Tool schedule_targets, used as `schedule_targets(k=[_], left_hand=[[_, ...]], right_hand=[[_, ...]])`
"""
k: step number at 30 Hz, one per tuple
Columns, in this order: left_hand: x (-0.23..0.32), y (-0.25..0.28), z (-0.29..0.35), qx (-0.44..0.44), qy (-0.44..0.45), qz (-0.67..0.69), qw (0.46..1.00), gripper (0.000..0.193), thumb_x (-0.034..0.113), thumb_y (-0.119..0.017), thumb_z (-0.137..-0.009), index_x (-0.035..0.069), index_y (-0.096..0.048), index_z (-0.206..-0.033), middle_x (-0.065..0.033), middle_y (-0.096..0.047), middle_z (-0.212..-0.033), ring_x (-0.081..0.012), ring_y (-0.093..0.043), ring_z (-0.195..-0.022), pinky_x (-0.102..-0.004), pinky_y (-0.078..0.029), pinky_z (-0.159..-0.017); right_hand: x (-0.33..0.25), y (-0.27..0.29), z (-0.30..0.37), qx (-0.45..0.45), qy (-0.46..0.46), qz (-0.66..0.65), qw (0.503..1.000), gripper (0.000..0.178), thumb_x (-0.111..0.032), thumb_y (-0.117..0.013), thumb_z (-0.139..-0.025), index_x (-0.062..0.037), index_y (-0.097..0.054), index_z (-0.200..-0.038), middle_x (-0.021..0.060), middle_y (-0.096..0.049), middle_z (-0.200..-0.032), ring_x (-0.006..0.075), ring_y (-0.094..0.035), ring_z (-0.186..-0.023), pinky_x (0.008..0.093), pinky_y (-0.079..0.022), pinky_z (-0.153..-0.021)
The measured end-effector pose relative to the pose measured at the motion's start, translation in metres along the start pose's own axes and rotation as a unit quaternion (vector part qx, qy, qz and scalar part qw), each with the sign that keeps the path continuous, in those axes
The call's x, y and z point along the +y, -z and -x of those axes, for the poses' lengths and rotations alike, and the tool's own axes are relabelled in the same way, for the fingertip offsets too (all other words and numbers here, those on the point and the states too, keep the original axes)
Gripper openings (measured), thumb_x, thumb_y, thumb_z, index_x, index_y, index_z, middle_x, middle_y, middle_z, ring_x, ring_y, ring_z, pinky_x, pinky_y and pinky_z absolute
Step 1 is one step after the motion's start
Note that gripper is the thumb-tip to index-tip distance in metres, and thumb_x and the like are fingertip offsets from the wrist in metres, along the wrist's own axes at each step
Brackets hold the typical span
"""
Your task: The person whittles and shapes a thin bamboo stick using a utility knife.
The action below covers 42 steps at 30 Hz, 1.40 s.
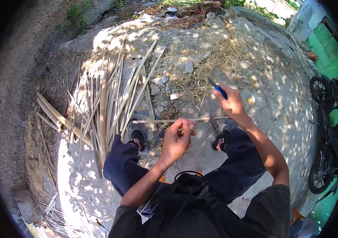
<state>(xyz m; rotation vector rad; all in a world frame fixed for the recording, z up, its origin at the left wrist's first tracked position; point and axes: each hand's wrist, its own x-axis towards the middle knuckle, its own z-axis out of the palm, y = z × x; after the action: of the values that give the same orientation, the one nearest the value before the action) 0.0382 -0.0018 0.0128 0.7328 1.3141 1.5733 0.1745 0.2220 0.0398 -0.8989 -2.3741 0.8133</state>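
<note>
My left hand [178,137] is in the middle, its fingers pinched on a thin bamboo strip [200,106]. The strip slants up and away from the fingertips, and a thin line continues below the hand toward my lap. Up and to the right, my right hand [231,101] is wrapped round a knife with a blue handle [221,92]. Its short dark blade [212,83] points up and left, apart from the strip. Behind my left hand, a bamboo stick [157,121] lies crosswise between my shoes.
Long split bamboo slats [115,93] are heaped at left, beside round bamboo poles [59,115]. Pale shavings [232,51] and stones [189,66] litter the ground ahead. A long dark tool [210,113] lies near my right shoe [219,142]. Motorcycles [330,135] stand by a green wall at right.
</note>
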Motion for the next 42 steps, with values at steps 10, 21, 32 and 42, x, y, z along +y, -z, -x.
schedule_targets(k=[10, 21, 32, 42], left_hand=[[0.0, 0.009, -0.009, -0.003, 0.015, 0.06, 0.998, 0.016, 0.014, -0.056, -0.109, 0.003, -0.058, -0.121, -0.003, -0.066, -0.088, -0.003, -0.046, -0.05, -0.0213, -0.034, -0.044], [0.007, 0.008, -0.01, -0.015, 0.037, 0.055, 0.998, 0.015, 0.014, -0.054, -0.111, 0.003, -0.057, -0.12, -0.0074, -0.071, -0.087, -0.0062, -0.054, -0.05, -0.0199, -0.036, -0.043], [0.008, 0.009, -0.01, -0.008, 0.037, 0.069, 0.997, 0.013, 0.013, -0.059, -0.109, 0.002, -0.058, -0.114, -0.0138, -0.075, -0.095, -0.0184, -0.076, -0.08, -0.0249, -0.052, -0.053], [0.01, 0.011, -0.008, -0.008, 0.03, 0.075, 0.997, 0.009, 0.013, -0.06, -0.108, 0.004, -0.06, -0.108, -0.0083, -0.071, -0.082, -0.0137, -0.069, -0.064, -0.0236, -0.05, -0.051]], right_hand=[[-0.032, -0.017, 0.03, -0.126, 0.145, -0.063, 0.979, 0.026, -0.027, -0.063, -0.103, -0.0022, -0.059, -0.109, 0.0209, -0.066, -0.082, 0.0451, -0.064, -0.078, 0.0502, -0.048, -0.069], [-0.035, -0.02, 0.035, -0.167, 0.159, -0.061, 0.971, 0.028, -0.029, -0.063, -0.103, -0.0013, -0.058, -0.106, 0.0217, -0.066, -0.08, 0.0463, -0.064, -0.076, 0.0523, -0.047, -0.066], [-0.031, -0.031, 0.041, -0.14, 0.179, -0.053, 0.972, 0.026, -0.025, -0.064, -0.102, -0.001, -0.059, -0.11, 0.0214, -0.068, -0.082, 0.0457, -0.065, -0.074, 0.0521, -0.048, -0.063], [-0.035, -0.03, 0.041, -0.107, 0.175, -0.064, 0.977, 0.023, -0.021, -0.067, -0.1, -0.0002, -0.061, -0.109, 0.0205, -0.068, -0.08, 0.0446, -0.064, -0.07, 0.0502, -0.048, -0.061]])
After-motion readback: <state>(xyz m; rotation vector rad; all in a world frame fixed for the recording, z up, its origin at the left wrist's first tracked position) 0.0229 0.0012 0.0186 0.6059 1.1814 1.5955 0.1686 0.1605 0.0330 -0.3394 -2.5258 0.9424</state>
